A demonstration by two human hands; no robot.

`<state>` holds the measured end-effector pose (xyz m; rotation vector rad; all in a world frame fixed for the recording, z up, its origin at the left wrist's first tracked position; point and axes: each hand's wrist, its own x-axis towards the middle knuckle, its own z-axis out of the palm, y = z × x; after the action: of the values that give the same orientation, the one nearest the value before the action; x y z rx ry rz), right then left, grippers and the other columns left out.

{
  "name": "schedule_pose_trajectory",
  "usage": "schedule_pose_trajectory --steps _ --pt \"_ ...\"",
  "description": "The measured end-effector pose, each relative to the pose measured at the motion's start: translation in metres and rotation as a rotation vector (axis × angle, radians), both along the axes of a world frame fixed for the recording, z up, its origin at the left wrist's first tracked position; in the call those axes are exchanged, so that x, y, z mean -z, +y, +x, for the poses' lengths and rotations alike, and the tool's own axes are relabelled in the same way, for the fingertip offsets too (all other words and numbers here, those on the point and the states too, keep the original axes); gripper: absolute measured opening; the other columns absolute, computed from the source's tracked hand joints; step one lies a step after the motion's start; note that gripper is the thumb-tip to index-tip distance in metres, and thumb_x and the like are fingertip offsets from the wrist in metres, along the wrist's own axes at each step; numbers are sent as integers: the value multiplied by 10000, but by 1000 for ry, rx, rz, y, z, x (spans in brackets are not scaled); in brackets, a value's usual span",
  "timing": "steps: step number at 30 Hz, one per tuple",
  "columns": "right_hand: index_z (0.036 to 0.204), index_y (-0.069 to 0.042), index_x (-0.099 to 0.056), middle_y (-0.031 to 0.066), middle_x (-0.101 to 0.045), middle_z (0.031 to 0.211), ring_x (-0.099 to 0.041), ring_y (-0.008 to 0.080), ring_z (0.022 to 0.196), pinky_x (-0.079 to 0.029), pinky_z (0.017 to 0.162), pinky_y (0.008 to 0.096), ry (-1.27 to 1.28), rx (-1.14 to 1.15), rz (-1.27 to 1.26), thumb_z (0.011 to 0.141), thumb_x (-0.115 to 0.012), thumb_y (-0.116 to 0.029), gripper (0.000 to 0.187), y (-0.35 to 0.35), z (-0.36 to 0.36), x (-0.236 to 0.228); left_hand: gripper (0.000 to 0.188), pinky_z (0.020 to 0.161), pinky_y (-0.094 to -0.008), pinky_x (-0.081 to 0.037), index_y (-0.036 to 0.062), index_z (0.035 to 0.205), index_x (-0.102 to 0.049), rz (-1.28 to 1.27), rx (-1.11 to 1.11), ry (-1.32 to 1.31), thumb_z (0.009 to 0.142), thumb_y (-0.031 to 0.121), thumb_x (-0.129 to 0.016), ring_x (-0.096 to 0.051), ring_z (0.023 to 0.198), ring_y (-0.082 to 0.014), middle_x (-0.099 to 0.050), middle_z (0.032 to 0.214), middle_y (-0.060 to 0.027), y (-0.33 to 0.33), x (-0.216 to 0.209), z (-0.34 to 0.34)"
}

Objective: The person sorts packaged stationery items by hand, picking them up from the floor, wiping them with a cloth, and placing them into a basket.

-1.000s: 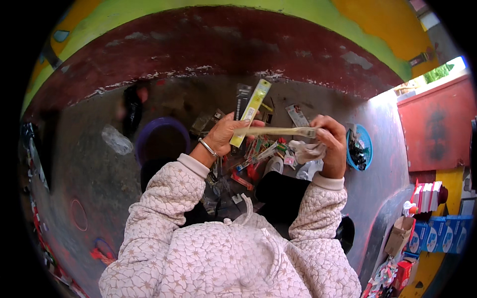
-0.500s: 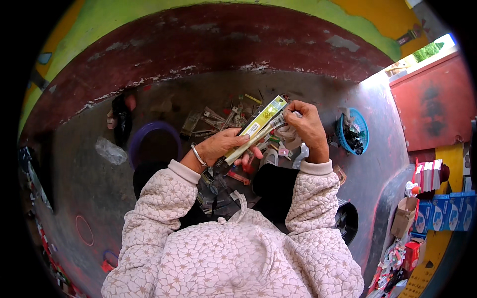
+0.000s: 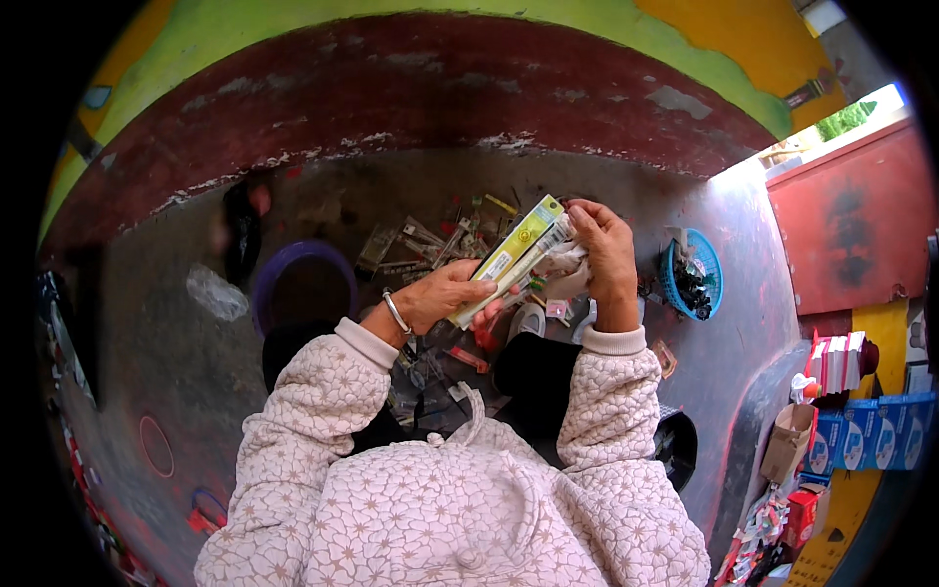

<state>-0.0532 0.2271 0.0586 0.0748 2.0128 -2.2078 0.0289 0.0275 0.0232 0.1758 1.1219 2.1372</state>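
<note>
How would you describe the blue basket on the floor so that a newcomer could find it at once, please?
Start at the big red panel on the right and drop to the grey floor beside it. There, just past the person's right hand, sits the blue basket, a small round tub with dark bits inside. Unlike the purple bowl on the left, it is bright blue with slotted walls.
</note>
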Motion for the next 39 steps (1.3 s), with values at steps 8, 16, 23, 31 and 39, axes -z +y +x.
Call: schedule_pose_trajectory --steps 8,16,23,31,39 --pt "783 3 -607 14 -576 688 -520 63 596 -422 554 193 49 -193 93 756 -617 -104 111 4 3 0 313 569 -203 -475 -2 1118 -466 103 30 -30 910 231 -471 -539 605 -72 -563 758 -28 -3 4 1" --pt "788 30 -599 39 -588 674 -547 91 611 -437 558 217 115 -205 357 763 -611 -126 159 -10 8 6 266 589 -222 -473 3 1101 -447 33 -66 -17 891 160 -489 -537 631 -85 -591 843 -71 5 14 1" --pt "853 -16 -588 67 -592 762 -576 177 657 -453 594 278 645 93 459 761 -604 -57 102 -38 28 -6 126 535 -208 -447 15 995 -464 33 -120 -40 890 80 -437 -506 579 -71 -578 775 -52 6 16 0" --pt "912 -50 -592 125 -582 811 -580 281 690 -454 608 335 917 203 830 778 -551 -29 143 -26 -15 27 216 505 -191 -376 24 1072 -428 155 -80 -60 874 80 -491 -431 556 -57 -538 752 -37 -2 -4 10" --pt "1015 -20 -597 37 -600 906 -560 97 752 -461 659 211 0 -293 -181 741 -608 -35 275 7 -3 5 302 502 -198 -366 1 1169 -418 358 -106 -112 910 156 -438 -433 555 -62 -534 780 -49 -7 -2 8"
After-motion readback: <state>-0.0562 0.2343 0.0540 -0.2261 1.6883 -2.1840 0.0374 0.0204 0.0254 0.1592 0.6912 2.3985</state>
